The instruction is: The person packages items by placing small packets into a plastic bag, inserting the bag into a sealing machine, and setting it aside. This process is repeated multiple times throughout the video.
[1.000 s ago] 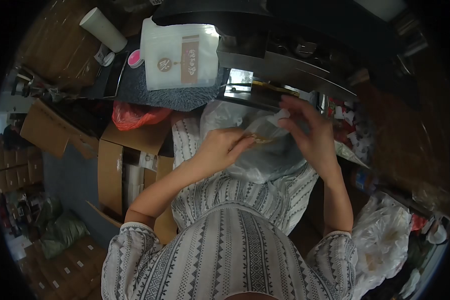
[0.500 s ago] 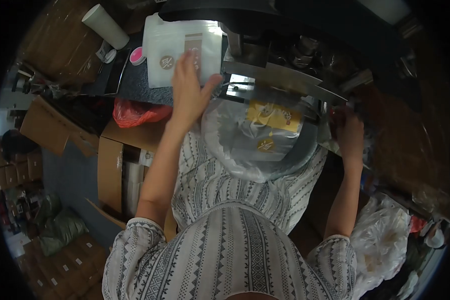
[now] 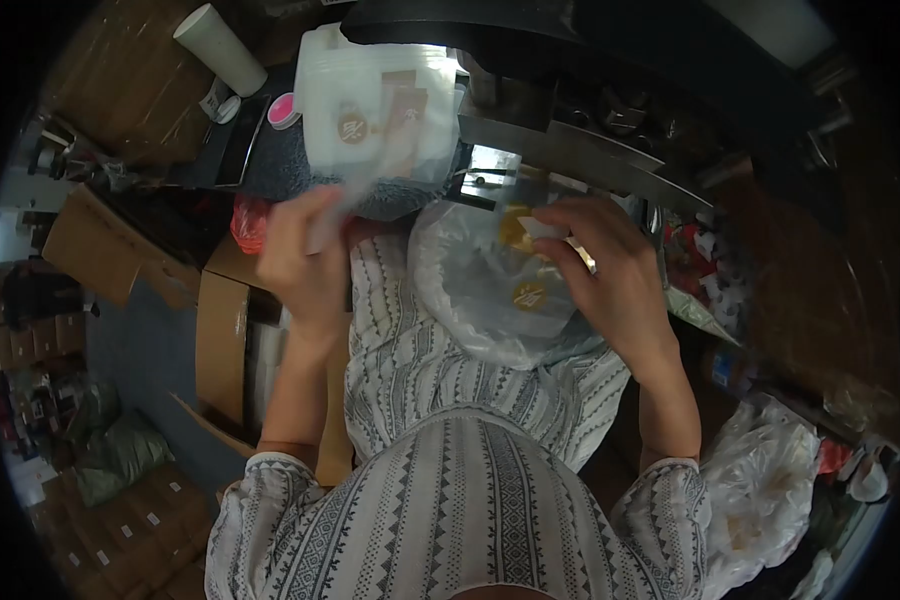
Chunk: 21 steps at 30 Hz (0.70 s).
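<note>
My left hand (image 3: 305,262) holds a translucent white pouch (image 3: 370,165) by its lower corner, lifted off a stack of white pouches (image 3: 370,85) with brown labels on the grey mat (image 3: 270,170). My right hand (image 3: 610,275) pinches a small yellow-and-white packet (image 3: 523,229) above a clear plastic bag (image 3: 475,300) resting in my lap. A round brown sticker shows inside the bag. A metal machine edge (image 3: 580,160) runs just behind the bag.
A white paper cup (image 3: 220,50) and a pink lid (image 3: 282,110) sit at the mat's far left. Open cardboard boxes (image 3: 220,340) stand to my left, with a red bag (image 3: 250,220). White plastic bags (image 3: 760,480) lie at lower right.
My left hand has pulled a pouch off the stack and drawn it toward me. My right hand came back from the right side and took hold of the packet over the bag.
</note>
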Motion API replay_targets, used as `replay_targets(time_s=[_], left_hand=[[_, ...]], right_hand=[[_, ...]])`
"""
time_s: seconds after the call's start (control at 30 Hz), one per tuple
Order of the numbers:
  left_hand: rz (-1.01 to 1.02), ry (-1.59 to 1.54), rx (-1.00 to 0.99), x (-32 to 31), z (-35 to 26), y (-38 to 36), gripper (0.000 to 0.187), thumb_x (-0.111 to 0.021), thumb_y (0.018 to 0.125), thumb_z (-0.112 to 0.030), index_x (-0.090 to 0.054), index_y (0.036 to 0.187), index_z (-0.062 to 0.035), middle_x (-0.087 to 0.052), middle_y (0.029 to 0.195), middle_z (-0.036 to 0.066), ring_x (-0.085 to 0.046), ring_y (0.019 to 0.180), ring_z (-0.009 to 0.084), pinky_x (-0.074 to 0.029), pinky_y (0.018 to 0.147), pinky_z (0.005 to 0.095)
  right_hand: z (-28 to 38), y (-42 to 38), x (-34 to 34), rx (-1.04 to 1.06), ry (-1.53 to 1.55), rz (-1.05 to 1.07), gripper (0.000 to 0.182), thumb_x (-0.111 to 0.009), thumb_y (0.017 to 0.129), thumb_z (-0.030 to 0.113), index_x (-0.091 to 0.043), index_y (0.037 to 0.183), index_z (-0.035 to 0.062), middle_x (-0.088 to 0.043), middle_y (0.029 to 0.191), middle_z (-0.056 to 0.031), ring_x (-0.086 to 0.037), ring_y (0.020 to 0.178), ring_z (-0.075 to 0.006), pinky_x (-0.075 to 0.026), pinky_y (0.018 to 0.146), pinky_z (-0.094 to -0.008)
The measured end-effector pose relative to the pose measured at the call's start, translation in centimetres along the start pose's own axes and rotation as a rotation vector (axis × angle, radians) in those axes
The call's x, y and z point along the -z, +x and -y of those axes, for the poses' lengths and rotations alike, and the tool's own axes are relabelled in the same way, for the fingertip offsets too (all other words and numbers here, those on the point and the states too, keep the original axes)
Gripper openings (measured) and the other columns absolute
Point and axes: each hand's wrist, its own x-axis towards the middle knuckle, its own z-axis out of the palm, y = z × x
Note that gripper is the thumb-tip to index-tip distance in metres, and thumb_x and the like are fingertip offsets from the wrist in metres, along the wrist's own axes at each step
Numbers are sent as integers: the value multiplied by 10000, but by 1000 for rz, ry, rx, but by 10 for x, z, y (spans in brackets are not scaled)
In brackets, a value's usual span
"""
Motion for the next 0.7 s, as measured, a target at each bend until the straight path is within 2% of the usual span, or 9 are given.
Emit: replay_targets(time_s=[0.03,0.13,0.17,0.27,0.37,0.43,0.5,0.6,0.7], left_hand=[[-253,19,-33,2,9,9,193,-666,754,25,-667,933,-47,-644,856,113,-631,765,304,-498,677,361],[-252,27,-204,-8,24,7,228,-676,743,15,-654,966,-25,-651,924,127,-627,880,311,-497,787,387],[41,100,-158,-24,24,1,246,-688,748,-11,-655,991,-38,-647,963,125,-604,970,324,-468,860,406],[303,219,-104,-77,30,-36,233,-685,764,-38,-653,994,-38,-646,966,119,-593,993,337,-448,879,427],[273,189,-182,-69,24,-53,202,-672,784,-51,-654,985,-51,-648,932,101,-617,918,327,-476,800,415],[399,20,151,-49,19,-51,183,-653,799,-40,-658,980,-67,-654,910,88,-639,819,303,-497,692,376],[378,2,131,-38,1,-49,177,-652,801,-33,-660,973,-72,-647,885,87,-638,769,293,-494,645,361],[350,-39,88,-27,-22,-42,166,-647,801,-18,-662,959,-69,-638,853,90,-637,715,282,-489,602,348],[405,-163,21,-20,-35,-36,148,-648,799,-12,-660,941,-54,-637,847,96,-634,711,285,-489,607,351]], right_hand=[[0,-1,0,-4,-1,-1,214,-697,784,20,-639,990,24,-640,934,-108,-662,784,-244,-545,673,-335],[1,-1,1,-142,84,2,239,-701,770,11,-625,997,21,-644,941,-112,-660,790,-251,-548,658,-335],[-1,-1,-3,-165,79,-1,234,-701,774,11,-629,997,20,-648,943,-112,-661,786,-251,-551,651,-328],[-10,-7,-8,-217,66,-34,226,-700,782,11,-634,998,19,-653,946,-112,-664,777,-252,-553,641,-323],[-16,-13,3,-324,115,-25,226,-707,792,28,-652,1011,31,-667,967,-101,-670,804,-222,-547,669,-311],[-14,-13,5,-405,174,7,230,-715,796,43,-669,1022,42,-679,986,-91,-674,836,-192,-541,700,-297],[-7,-11,1,-313,206,54,219,-691,789,0,-628,997,21,-650,936,-102,-661,791,-259,-552,665,-324],[-2,-4,-7,-74,2,-15,222,-687,782,2,-645,997,36,-649,928,-100,-651,845,-272,-544,730,-331],[4,-3,-2,-33,-68,85,240,-687,776,13,-650,1011,45,-651,937,-101,-640,887,-279,-530,774,-351]])
